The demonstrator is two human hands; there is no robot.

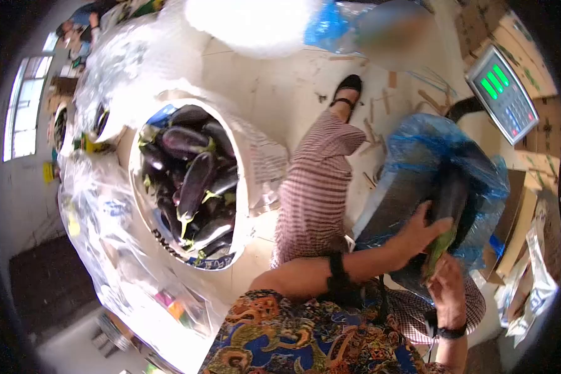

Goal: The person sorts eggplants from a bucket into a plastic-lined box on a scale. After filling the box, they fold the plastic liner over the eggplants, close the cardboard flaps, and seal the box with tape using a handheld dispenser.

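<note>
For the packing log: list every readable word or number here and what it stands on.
Scale display: green digits, too blurred to read.
White sack of eggplants: black print on the side too small; blue letters at its rim cut off, unreadable.
Nothing reads for certain.

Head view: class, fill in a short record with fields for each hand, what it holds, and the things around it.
left hand: grips a dark aubergine
right hand: at the green stem end; grip unclear
under the hands: blue plastic bag
left of the legs: white sack full of more aubergines
upper right: scale display, green digits lit
</note>
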